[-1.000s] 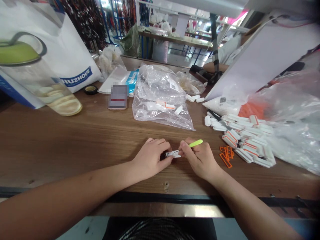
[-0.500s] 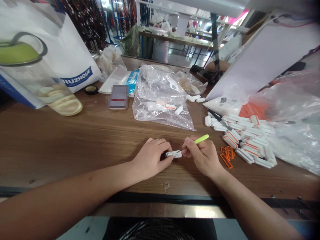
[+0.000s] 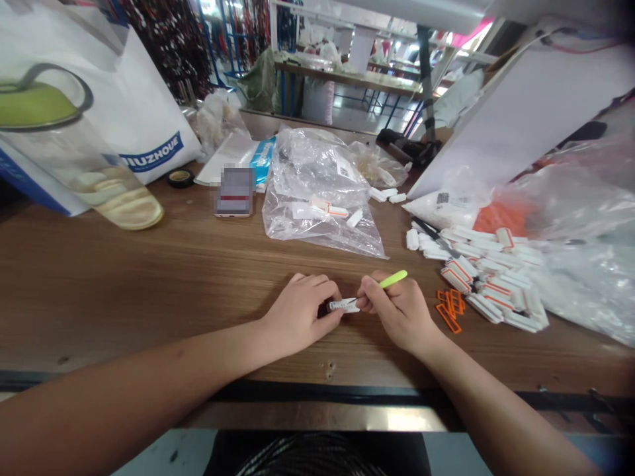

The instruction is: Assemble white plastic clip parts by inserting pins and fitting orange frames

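My left hand (image 3: 302, 315) pinches a small white plastic strip (image 3: 343, 306) with a notched edge, its far end sticking out toward my right hand. My right hand (image 3: 397, 312) is shut on a slim tool with a lime green handle (image 3: 393, 279), and its tip is hidden by my fingers against the strip. Both hands rest just above the brown wooden table (image 3: 124, 284), near its front edge. To the right lies a heap of white plastic pieces with orange trim (image 3: 486, 281), beside several loose orange frames (image 3: 448, 318).
A clear plastic bag of white pieces (image 3: 317, 198) lies ahead. Farther left stand a lidded glass jar (image 3: 64, 142), a white printed bag (image 3: 149, 112), a tape roll (image 3: 180, 178) and a phone (image 3: 234, 192). Dark-handled scissors (image 3: 434, 238) lie on the heap, with plastic sheeting (image 3: 585, 277) to the right.
My right hand shifted slightly away from the strip, then back against it, with the green handle tilting up and then lower. My left hand and the strip stayed nearly still.
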